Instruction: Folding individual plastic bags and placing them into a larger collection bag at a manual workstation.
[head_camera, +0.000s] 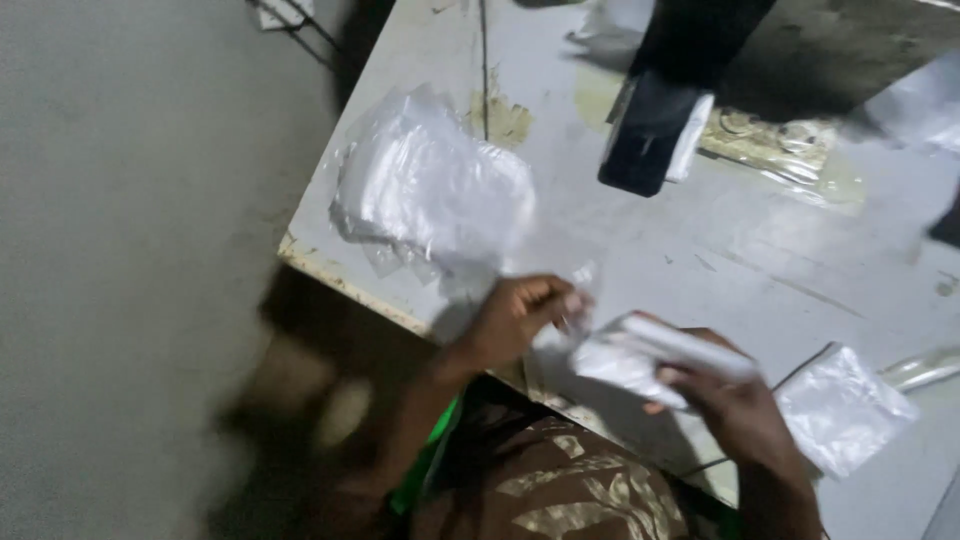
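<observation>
My left hand (515, 320) pinches the edge of a thin clear plastic bag (580, 285) near the table's front edge. My right hand (730, 400) grips a white flat packet (650, 355), partly wrapped in clear film, just right of the left hand. Both hands hover over the near edge of the worn white table (700, 250). The picture is blurred by motion, so fine detail of the packet is unclear.
A pile of clear plastic bags (430, 190) lies on the table's left part. A dark device with a white side (650, 130) stands at the back. Another clear bag (845, 405) lies at the right. Grey floor (130, 250) spreads to the left.
</observation>
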